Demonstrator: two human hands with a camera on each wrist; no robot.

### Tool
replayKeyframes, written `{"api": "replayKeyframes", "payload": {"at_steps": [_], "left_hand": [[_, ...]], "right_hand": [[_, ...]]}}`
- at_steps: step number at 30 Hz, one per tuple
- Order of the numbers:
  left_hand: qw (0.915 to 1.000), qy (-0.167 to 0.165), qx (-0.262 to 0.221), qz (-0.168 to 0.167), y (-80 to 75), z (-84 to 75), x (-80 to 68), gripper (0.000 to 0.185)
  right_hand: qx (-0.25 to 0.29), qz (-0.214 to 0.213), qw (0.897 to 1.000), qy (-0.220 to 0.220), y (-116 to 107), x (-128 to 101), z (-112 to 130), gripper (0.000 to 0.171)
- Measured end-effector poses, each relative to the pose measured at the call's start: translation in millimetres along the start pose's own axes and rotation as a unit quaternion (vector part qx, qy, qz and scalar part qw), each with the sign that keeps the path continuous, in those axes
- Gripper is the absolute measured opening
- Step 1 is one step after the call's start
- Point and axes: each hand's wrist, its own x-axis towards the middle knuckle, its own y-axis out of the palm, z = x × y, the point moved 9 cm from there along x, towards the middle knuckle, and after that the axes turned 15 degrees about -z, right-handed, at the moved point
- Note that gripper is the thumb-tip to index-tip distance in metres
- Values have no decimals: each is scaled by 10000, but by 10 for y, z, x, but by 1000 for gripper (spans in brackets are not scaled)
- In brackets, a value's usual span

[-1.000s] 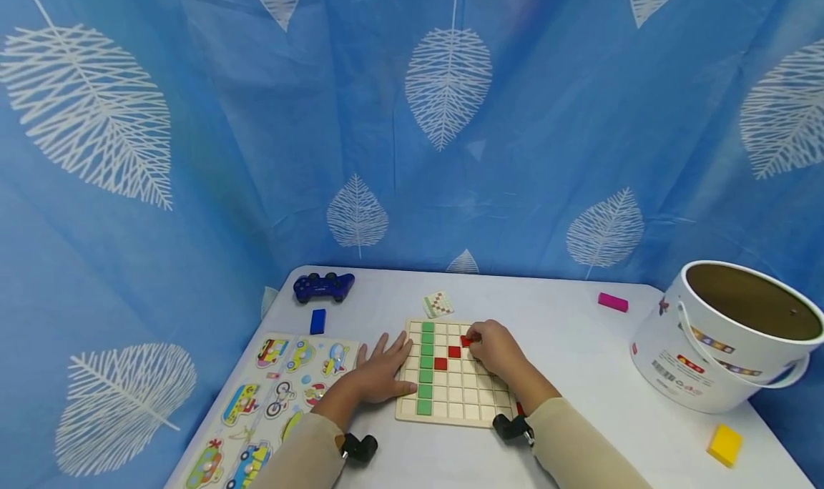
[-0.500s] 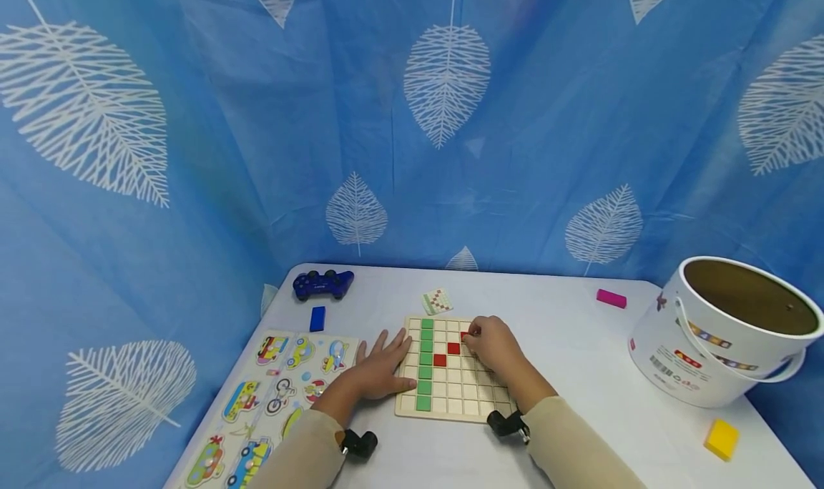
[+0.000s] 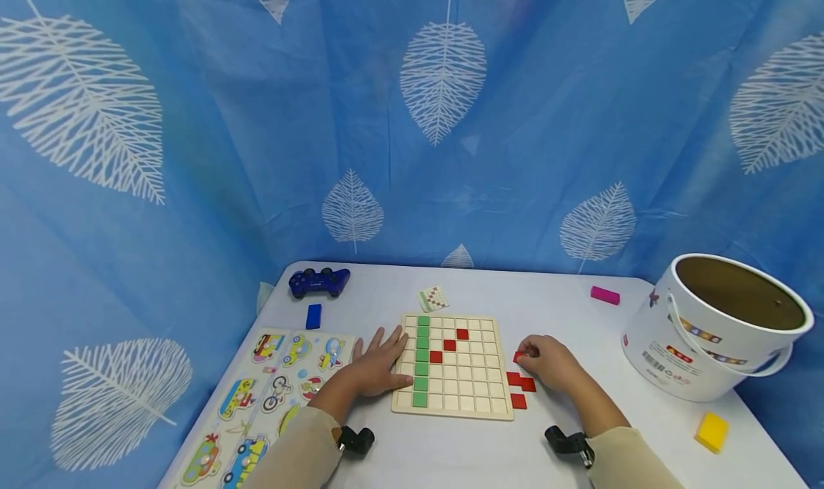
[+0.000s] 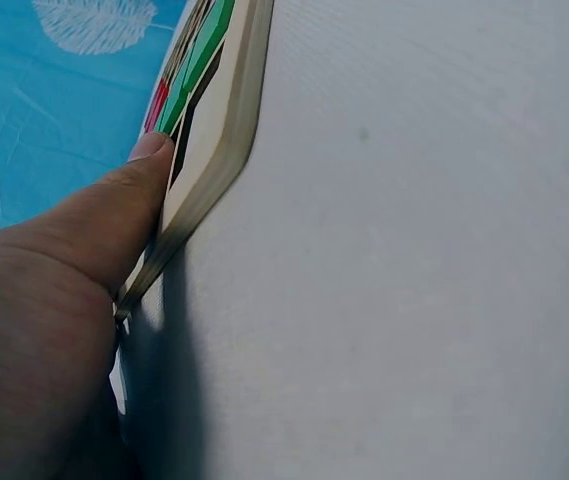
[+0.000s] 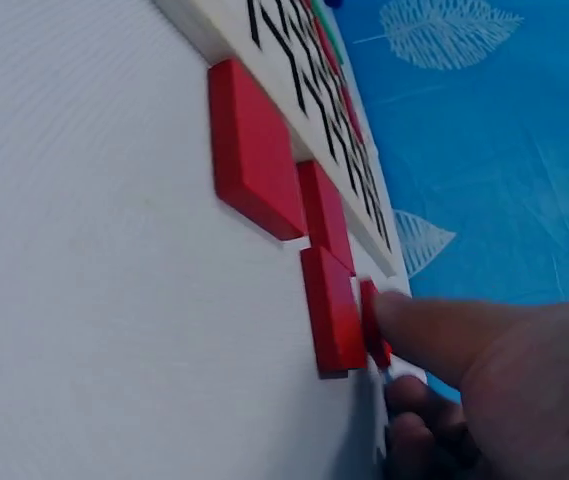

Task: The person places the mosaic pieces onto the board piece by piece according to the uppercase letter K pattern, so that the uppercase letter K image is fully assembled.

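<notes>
**Picking a red tile beside the grid board**

The right hand [image 3: 546, 362] sits on the table just right of the wooden grid board [image 3: 453, 407], its thumb and fingers closed narrowly on one red tile [image 5: 373, 325] at the far end of a small cluster of loose red tiles [image 3: 520, 389]. In the right wrist view a fingertip [image 5: 404, 318] lies on that tile's edge, and the tile leans up against its neighbour rather than lying flat. The left hand [image 3: 375, 366] rests flat against the board's left edge, fingers straight and spread, thumb [image 4: 114, 215] pressed along the rim; it holds nothing.

On the board, a green column [image 3: 421, 360] fills the second row of cells from the left, and three red tiles [image 3: 448, 345] step diagonally up to the right of it.

To do this well, I would judge: pinch the tile by opposite edges and lift it straight up so the neighbours stay put. Steady pressure from the left hand on the rim matters too, as the seated tiles look loose enough to jump if the board shifts.
</notes>
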Motion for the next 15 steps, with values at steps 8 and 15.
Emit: {"api": "replayKeyframes", "payload": {"at_steps": [8,15], "left_hand": [[10000,44,-59,26,27,-13,-16,99],[10000,18,4,40,7,1,-13,98]], "right_hand": [[-214,-90,9997,59,17,106,5,28],[326,-460,9978,-349,80,408,529,30]]}}
